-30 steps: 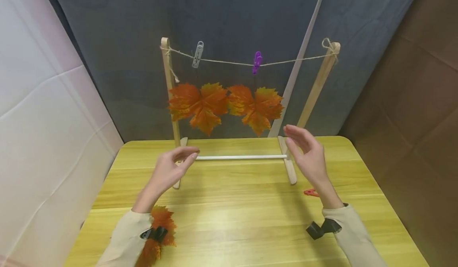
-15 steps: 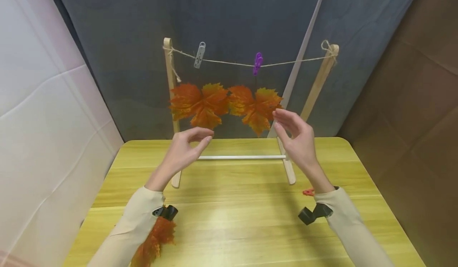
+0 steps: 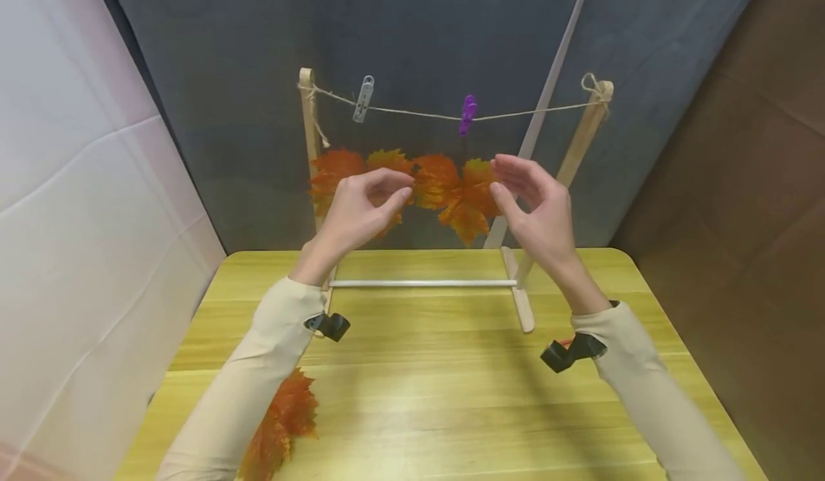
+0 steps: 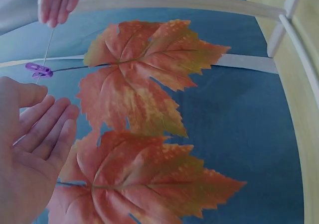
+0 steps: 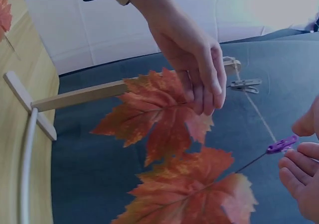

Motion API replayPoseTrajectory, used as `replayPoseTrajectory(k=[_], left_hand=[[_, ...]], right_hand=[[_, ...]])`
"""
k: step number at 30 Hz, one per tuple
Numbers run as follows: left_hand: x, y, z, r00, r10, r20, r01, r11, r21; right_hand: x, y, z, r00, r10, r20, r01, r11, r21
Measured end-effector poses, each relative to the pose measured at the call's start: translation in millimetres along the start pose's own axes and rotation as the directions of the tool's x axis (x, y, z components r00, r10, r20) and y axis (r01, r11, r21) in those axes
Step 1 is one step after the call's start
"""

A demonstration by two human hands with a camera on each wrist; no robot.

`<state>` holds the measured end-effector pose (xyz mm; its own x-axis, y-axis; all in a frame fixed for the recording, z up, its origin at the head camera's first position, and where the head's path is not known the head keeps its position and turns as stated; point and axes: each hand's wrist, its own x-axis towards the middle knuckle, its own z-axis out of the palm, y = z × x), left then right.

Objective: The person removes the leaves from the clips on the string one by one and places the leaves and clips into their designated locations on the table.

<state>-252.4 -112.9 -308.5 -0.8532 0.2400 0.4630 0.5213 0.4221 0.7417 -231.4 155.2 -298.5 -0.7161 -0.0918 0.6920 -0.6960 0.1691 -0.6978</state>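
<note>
all positions taken from the purple clip (image 3: 468,114), clamped on the string (image 3: 419,114) of the wooden stand (image 3: 582,137). below purple clip: right leaf (image 3: 460,195), hanging by a thin dark stem (image 4: 75,68). left of purple clip: grey clip (image 3: 364,99), on same string. below and left: left leaf (image 3: 338,166), attachment not verifiable.

left hand (image 3: 364,205): below and left of purple clip, in front of left leaf; fingers gently bent, thumb spread away, nothing pinched. right hand (image 3: 538,212): below and right of purple clip, beside right leaf; thumb likewise apart, grasp without object. contact with either leaf: cannot tell.

foremost risk, as judged: leaf pulled loose. probable cause: snagging of a jagged edge on a finger, against only a slim stem in a small clip.

second risk: swinging and tangling of both leaves. probable cause: bump to sagging string, with neighbouring edges so close.

third risk: shifting or tipping of stand. probable cause: knock against an upright.

fourth risk: crushing of loose leaf (image 3: 290,416), on table (image 3: 419,388) well below and left of purple clip. probable cause: careless lowering of left sleeve (image 3: 245,381).
</note>
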Motion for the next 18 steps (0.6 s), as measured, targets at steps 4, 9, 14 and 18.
replayPoseTrajectory(k=[4, 9, 14, 18], left_hand=[[7.8, 3.2, 5.3, 1.000, -0.012, 0.001, 0.012, 1.000, -0.020], [19.0, 7.6, 11.9, 1.000, -0.007, -0.002, 0.007, 1.000, 0.007], [31.4, 12.5, 20.0, 1.000, 0.007, -0.011, -0.007, 1.000, -0.010], [40.3, 13.9, 24.8, 0.999, 0.027, -0.028, -0.028, 0.999, -0.031]], right_hand=[[11.1, -5.9, -2.5, 1.000, -0.012, 0.003, 0.012, 1.000, -0.014], [23.7, -9.4, -5.6, 1.000, -0.017, -0.025, 0.017, 1.000, -0.019], [33.9, -11.8, -8.1, 0.999, -0.007, -0.041, 0.005, 1.000, -0.030], [41.2, -16.8, -7.6, 0.999, -0.023, -0.037, 0.021, 0.999, -0.040]])
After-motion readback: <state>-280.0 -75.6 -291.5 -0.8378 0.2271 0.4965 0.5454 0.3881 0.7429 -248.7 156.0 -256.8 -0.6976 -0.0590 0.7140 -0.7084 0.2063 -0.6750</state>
